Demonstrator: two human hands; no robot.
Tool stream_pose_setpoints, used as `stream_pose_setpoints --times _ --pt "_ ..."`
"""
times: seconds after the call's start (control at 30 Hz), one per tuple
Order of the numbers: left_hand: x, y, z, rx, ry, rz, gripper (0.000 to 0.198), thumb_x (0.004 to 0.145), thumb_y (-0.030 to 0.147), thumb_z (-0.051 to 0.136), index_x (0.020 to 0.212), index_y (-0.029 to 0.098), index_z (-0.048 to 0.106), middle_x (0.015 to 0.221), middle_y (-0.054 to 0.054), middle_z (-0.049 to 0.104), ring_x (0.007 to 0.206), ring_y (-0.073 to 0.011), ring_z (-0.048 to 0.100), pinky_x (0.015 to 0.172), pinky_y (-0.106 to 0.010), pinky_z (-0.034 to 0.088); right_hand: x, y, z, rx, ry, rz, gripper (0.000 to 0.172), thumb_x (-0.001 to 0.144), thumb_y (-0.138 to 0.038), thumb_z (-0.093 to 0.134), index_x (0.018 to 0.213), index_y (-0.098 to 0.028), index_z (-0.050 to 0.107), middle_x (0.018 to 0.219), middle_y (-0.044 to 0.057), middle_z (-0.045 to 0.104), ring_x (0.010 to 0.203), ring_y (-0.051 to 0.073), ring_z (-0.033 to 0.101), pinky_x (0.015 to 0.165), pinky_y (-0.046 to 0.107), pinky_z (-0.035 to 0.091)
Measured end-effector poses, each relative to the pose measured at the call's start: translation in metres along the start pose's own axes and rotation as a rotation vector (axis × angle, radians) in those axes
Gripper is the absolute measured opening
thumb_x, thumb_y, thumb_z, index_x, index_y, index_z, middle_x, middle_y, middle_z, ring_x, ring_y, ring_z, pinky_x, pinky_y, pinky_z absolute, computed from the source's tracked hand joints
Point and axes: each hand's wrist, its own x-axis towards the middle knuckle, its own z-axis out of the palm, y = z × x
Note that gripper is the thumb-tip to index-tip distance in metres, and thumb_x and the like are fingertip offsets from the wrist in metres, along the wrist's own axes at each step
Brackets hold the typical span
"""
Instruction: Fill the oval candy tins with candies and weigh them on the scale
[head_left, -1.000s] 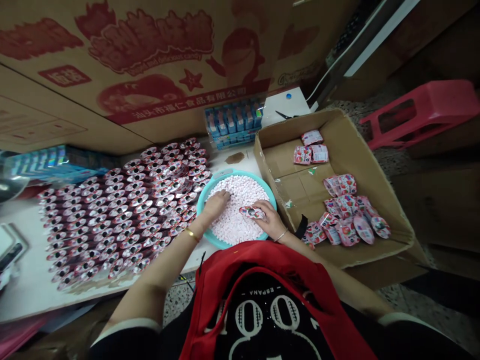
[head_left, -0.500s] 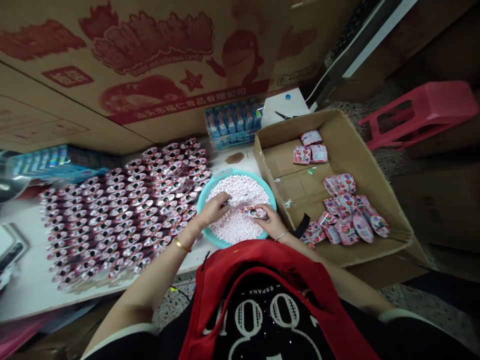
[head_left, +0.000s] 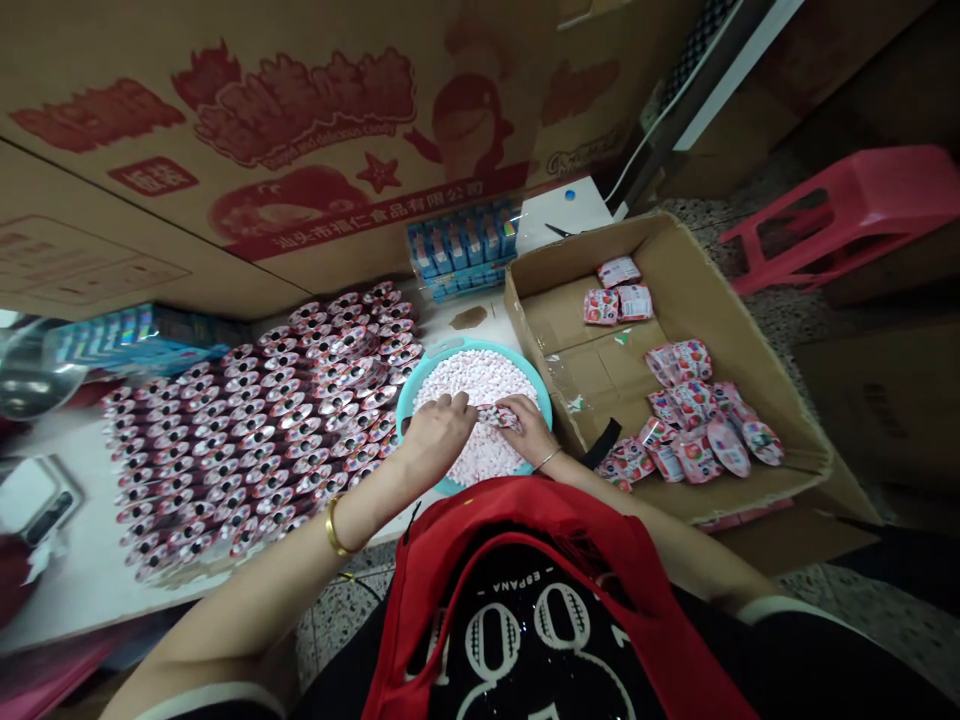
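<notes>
A turquoise basin filled with small white pellet candies sits in front of me. Over it, my right hand grips a small red-and-white printed packet. My left hand is closed, knuckles up, its fingertips at the packet's left end. What those fingers hold is hidden; a dark bit shows at the hand's left side. Rows of similar packets stand close together on the table to the left, dark openings facing up.
An open cardboard box at the right holds several printed packets. Blue boxes in clear wrap stand behind the basin. A large printed carton lines the back. A pink stool is far right, a white scale far left.
My left hand has moved from above the candies to the packet's end, turning knuckles up. My right hand keeps hold of the packet, which has shifted slightly left. The view has shifted a little.
</notes>
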Motion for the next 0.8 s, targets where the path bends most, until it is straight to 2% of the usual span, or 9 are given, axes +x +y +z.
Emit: stream_pose_setpoints --times 0.1,0.2,0.27,0.37,0.43,0.5,0.57,0.67,0.8 --pt "-0.007 -0.002 -0.012 0.031 0.028 -0.010 0.022 0.089 0.008 0.041 0.091 0.016 0.062 0.096 -0.011 0.055 0.087 -0.0231 0.056 0.069 -0.034 0.046 0.000 0.000 -0.001 0.024 -0.007 -0.001 0.034 0.075 -0.016 0.063 0.108 -0.022 0.061 0.107 0.009 0.060 0.107 0.024 0.056 0.096 0.042 0.044" --pt "-0.014 -0.016 -0.015 -0.053 0.078 0.007 0.018 0.087 0.011 0.045 0.094 0.017 0.060 0.093 -0.009 0.054 0.087 -0.0218 0.056 0.073 -0.034 0.046 0.001 0.000 0.000 0.062 -0.019 0.006 0.031 0.075 -0.020 0.066 0.106 -0.021 0.060 0.106 0.008 0.060 0.105 0.024 0.057 0.094 0.041 0.046" --pt "-0.016 -0.023 -0.007 -0.185 0.111 0.049 0.020 0.086 0.021 0.054 0.105 0.019 0.058 0.100 -0.008 0.054 0.092 -0.0222 0.056 0.078 -0.035 0.047 0.002 -0.002 0.003 0.096 -0.036 0.010 0.031 0.075 -0.023 0.067 0.105 -0.020 0.060 0.105 0.008 0.061 0.103 0.023 0.058 0.091 0.040 0.047" --pt "-0.014 -0.027 0.017 -0.353 0.134 0.118 0.042 0.083 0.037 0.062 0.119 0.021 0.051 0.108 -0.009 0.055 0.099 -0.0233 0.056 0.082 -0.035 0.048 0.002 -0.008 0.012 0.160 -0.100 0.001 0.031 0.075 -0.026 0.068 0.104 -0.020 0.059 0.101 0.007 0.063 0.097 0.022 0.061 0.086 0.037 0.050" --pt "-0.013 -0.029 0.031 -0.395 0.129 0.131 0.035 0.086 0.039 0.058 0.115 0.022 0.053 0.102 -0.007 0.058 0.094 -0.0216 0.058 0.079 -0.033 0.048 0.002 -0.016 0.016 0.198 -0.148 -0.009 0.033 0.076 -0.025 0.067 0.107 -0.020 0.058 0.102 0.006 0.063 0.096 0.021 0.062 0.086 0.036 0.051" --pt "-0.015 -0.037 0.038 -0.408 0.144 0.112 0.026 0.091 0.038 0.051 0.111 0.022 0.055 0.097 -0.006 0.059 0.091 -0.0197 0.058 0.078 -0.031 0.048 0.007 -0.024 0.013 0.204 -0.168 -0.021 0.045 0.078 -0.022 0.064 0.121 -0.022 0.052 0.112 0.008 0.061 0.106 0.021 0.060 0.091 0.038 0.050" --pt "-0.021 -0.055 0.039 -0.414 0.210 0.053 0.028 0.093 0.039 0.046 0.113 0.021 0.053 0.100 -0.007 0.059 0.092 -0.0198 0.058 0.079 -0.031 0.048 0.020 -0.029 0.001 0.142 -0.121 -0.047 0.056 0.079 -0.020 0.060 0.133 -0.024 0.044 0.126 0.010 0.054 0.118 0.022 0.054 0.096 0.039 0.047" --pt "-0.035 -0.100 0.041 -0.368 0.370 -0.130 0.032 0.092 0.044 0.045 0.113 0.020 0.052 0.101 -0.009 0.058 0.093 -0.0227 0.058 0.081 -0.034 0.048 0.061 -0.023 -0.034 -0.064 0.108 -0.058 0.046 0.083 -0.024 0.056 0.128 -0.024 0.050 0.127 0.011 0.051 0.119 0.024 0.050 0.096 0.040 0.046" --pt "-0.049 -0.170 0.071 -0.186 0.410 -0.362 0.039 0.087 0.051 0.046 0.114 0.024 0.054 0.107 -0.009 0.059 0.095 -0.0282 0.060 0.077 -0.038 0.049 0.129 0.016 -0.108 -0.459 0.416 0.223 0.039 0.083 -0.030 0.056 0.121 -0.018 0.054 0.120 0.014 0.051 0.111 0.026 0.051 0.096 0.043 0.043"
